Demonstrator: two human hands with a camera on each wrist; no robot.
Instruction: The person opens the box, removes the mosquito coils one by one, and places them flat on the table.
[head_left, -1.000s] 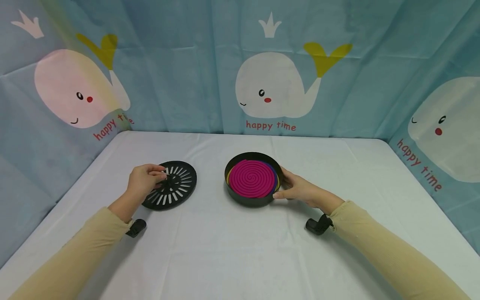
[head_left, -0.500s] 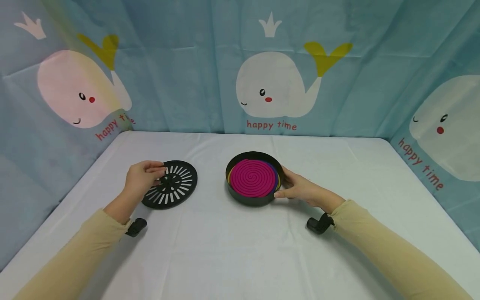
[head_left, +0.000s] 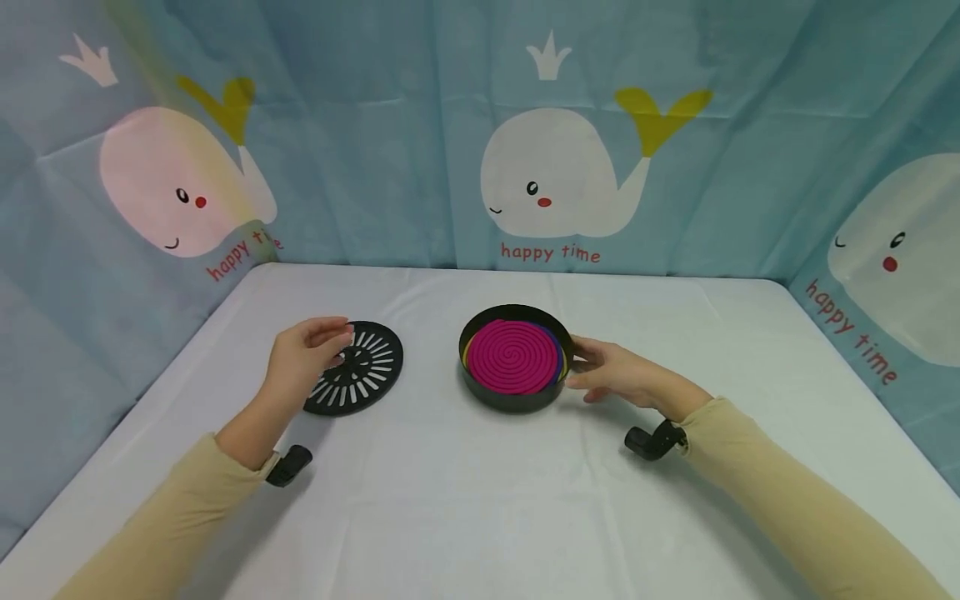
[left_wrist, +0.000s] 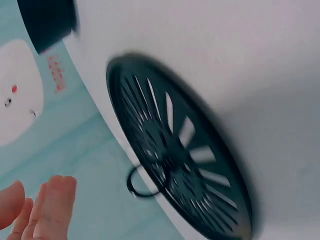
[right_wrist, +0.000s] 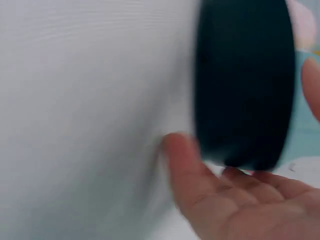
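Observation:
A round black tin (head_left: 512, 402) sits mid-table with a magenta spiral coil (head_left: 513, 357) on top inside it. Blue and yellow edges show under that coil. My right hand (head_left: 622, 375) is at the tin's right side, its thumb apart from the wall in the right wrist view; some fingertips (right_wrist: 240, 172) are at the wall, contact unclear. To the left lies a slotted black lid (head_left: 363, 367), with a thin wire ring (left_wrist: 134, 187) standing up from it. My left hand (head_left: 303, 354) hovers over the lid's left part, its fingers (left_wrist: 55, 205) clear of the ring and holding nothing.
A white cloth (head_left: 450, 500) covers the table. Blue curtains (head_left: 360, 167) printed with whales stand behind and on both sides. A small black camera (head_left: 652, 440) is strapped at the right wrist, another camera (head_left: 289, 465) at the left.
My left hand has risen off the lid and its fingers have loosened. The right fingers have eased away from the tin. The view has shifted slightly; tin and lid lie where they were.

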